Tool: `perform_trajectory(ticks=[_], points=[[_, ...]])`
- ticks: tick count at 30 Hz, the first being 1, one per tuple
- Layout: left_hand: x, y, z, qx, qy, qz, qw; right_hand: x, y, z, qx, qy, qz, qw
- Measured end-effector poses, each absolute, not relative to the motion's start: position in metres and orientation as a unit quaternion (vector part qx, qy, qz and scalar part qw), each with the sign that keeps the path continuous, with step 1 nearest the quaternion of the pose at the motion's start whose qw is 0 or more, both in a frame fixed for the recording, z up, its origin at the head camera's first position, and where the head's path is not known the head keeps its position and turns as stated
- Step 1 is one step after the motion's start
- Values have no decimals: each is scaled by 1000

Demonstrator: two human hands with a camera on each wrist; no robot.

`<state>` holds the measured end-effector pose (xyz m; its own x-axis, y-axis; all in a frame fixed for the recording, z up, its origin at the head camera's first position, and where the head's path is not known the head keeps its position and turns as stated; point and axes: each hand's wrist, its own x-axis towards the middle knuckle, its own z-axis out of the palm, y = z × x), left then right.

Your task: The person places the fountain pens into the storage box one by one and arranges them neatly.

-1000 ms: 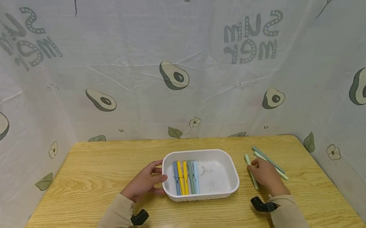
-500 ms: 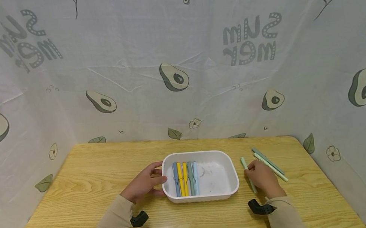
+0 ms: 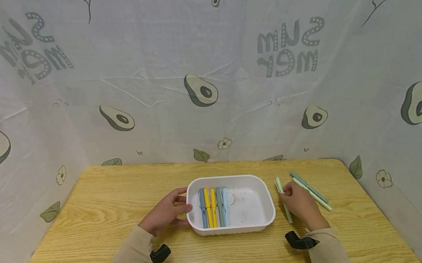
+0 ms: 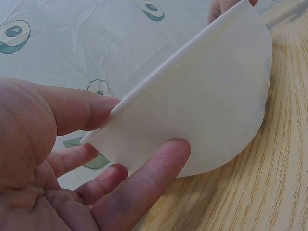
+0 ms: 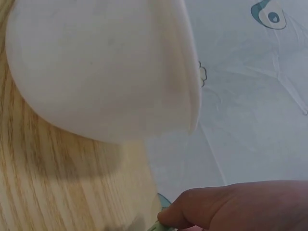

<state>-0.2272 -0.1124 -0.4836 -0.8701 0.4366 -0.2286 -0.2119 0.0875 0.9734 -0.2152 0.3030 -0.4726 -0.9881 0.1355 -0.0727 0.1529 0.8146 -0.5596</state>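
My left hand (image 3: 167, 212) grips the left end of a white plastic tray (image 3: 249, 203), thumb over the rim and fingers along the outer wall. Inside the tray, toward its left, several capped pens stand in a row: a blue pen (image 3: 203, 212), two yellow ones, a grey-green pen (image 3: 220, 210) and a light blue pen (image 3: 226, 210). Just right of the tray, my right hand (image 3: 301, 204) pinches a pale green pen (image 3: 289, 215) between thumb and fingers. In the right wrist view only a bit of that pen (image 5: 157, 226) shows beneath the thumb.
Beyond my right hand, a pale green pen (image 3: 323, 202) and a darker green pen (image 3: 308, 184) lie side by side on the wooden table (image 3: 130, 179). A white patterned sheet (image 3: 155, 124) hangs behind and at both sides of the table.
My right hand has shifted a little left with the pale green pen, closer to the tray. The left hand and tray keep their place.
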Motion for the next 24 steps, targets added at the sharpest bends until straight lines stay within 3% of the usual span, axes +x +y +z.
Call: perform_trajectory(ticks=[12,24], points=[[-227,-113,-484,83,700,667,241,-213,296,-463,76,939,-334,-27],[-227,-113,-484,83,701,667,238,-213,290,-456,61,928,-352,-104]])
